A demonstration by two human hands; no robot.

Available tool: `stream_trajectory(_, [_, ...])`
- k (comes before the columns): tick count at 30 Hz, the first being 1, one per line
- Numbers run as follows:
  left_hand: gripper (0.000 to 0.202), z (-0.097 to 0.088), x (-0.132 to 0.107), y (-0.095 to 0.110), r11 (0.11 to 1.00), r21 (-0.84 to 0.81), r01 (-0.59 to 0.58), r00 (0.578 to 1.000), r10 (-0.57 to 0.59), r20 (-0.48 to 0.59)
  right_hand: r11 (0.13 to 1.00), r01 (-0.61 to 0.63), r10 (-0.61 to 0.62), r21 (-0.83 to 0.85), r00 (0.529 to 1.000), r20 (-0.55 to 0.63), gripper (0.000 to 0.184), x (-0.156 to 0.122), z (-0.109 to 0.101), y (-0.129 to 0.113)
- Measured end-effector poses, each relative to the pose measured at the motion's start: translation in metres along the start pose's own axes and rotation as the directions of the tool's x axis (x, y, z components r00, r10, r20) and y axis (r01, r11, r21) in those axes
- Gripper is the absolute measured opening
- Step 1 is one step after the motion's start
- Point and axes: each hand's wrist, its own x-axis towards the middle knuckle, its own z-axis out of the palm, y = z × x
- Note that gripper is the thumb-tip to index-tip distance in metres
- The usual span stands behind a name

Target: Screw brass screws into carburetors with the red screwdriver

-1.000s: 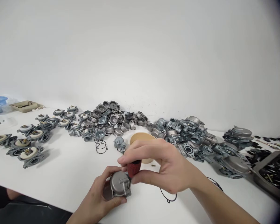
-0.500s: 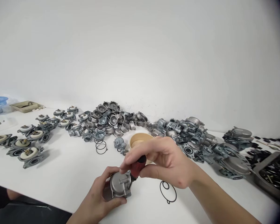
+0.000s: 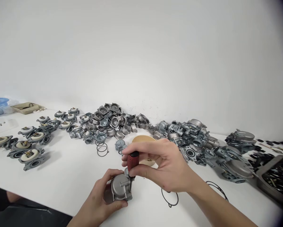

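A grey metal carburetor (image 3: 120, 187) is held near the table's front edge, its rounded bowl cover facing up. My left hand (image 3: 100, 195) wraps round its left side, thumb along the near edge. Above its right far side, my right hand (image 3: 162, 160) grips a screwdriver (image 3: 133, 164) by its red handle with a black end. The screwdriver stands nearly upright; its tip is hidden behind the handle and the carburetor. Behind my right hand sits a tan bowl (image 3: 143, 138), partly covered. A black rubber gasket ring (image 3: 170, 198) lies under my right wrist.
Bowl covers (image 3: 110, 116) are heaped at the back middle, with more carburetors (image 3: 190, 135) piled to the right. Several carburetor bodies with white floats (image 3: 30, 154) stand at left. A tray of black parts (image 3: 273, 176) is at far right. Thin black rings (image 3: 102, 149) lie mid-table.
My right hand has shifted the screwdriver left and up, from the carburetor's right side to its far right corner, and the handle is more upright. My left hand and the carburetor stay in place.
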Motion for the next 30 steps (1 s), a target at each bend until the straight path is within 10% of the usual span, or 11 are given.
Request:
stream_trajectory(8, [0.059, 0.000, -0.001, 0.007, 1.000, 0.015, 0.020, 1.000, -0.020, 0.012, 0.936, -0.118, 0.015, 0.333, 0.955, 0.297, 0.017, 0.003, -0.008, 0.003])
stream_trajectory(17, [0.059, 0.007, -0.001, 0.002, 0.995, -0.095, 0.024, 0.999, -0.027, -0.033, 0.999, 0.036, -0.036, 0.014, 0.998, 0.052, 0.021, -0.001, 0.006, 0.001])
stream_trajectory(30, [0.065, -0.001, 0.007, 0.008, 0.998, -0.030, 0.051, 0.997, -0.049, 0.063, 0.930, 0.122, -0.042, -0.347, 0.972, 0.230, 0.016, -0.002, -0.044, -0.017])
